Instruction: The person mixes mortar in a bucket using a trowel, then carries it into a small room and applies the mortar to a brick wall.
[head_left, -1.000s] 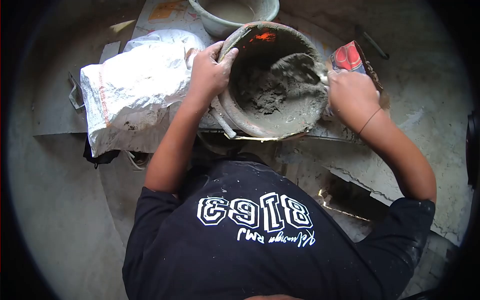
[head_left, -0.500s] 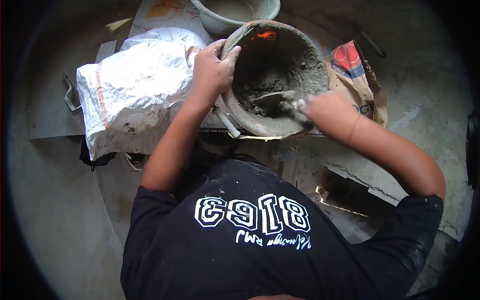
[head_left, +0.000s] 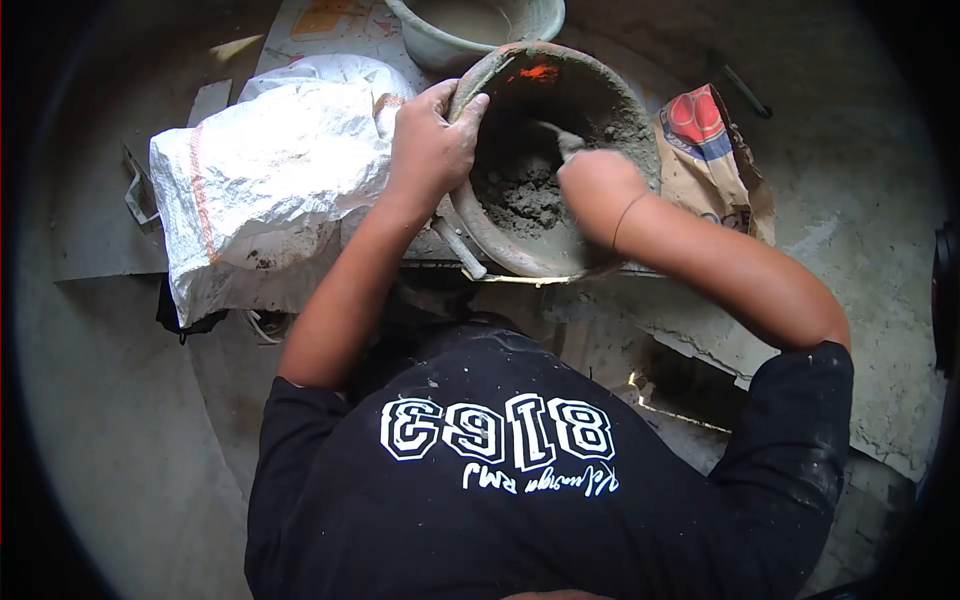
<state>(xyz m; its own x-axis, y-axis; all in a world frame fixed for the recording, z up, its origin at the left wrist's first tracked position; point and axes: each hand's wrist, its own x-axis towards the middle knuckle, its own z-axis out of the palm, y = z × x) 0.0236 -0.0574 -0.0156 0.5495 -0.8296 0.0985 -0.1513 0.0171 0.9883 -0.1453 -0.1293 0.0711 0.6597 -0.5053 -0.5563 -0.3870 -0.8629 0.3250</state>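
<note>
A mortar-caked bucket [head_left: 500, 245] tilts toward me, with an orange patch showing on its inner wall. Its left rim is in the grip of my left hand [head_left: 437, 140], fingers outside and thumb over the edge. My right hand [head_left: 603, 190] is inside the bucket mouth, closed around the handle of a trowel [head_left: 568, 140], whose blade is partly hidden and blurred. Grey wet mortar [head_left: 530, 198] lies in clumps at the bottom and sticks to the right inner wall.
Left of the bucket lies a white woven sack [head_left: 280, 150]. Behind it stands a basin [head_left: 430, 40] with greyish liquid. A brown paper bag [head_left: 710, 150] leans at the right. A stick [head_left: 460, 250] rests by the board's front edge, and a metal bar [head_left: 745, 92] lies farther back.
My right hand has moved left and slightly up, deeper over the bucket, swinging the trowel up toward the back wall. My left hand keeps its hold on the rim.
</note>
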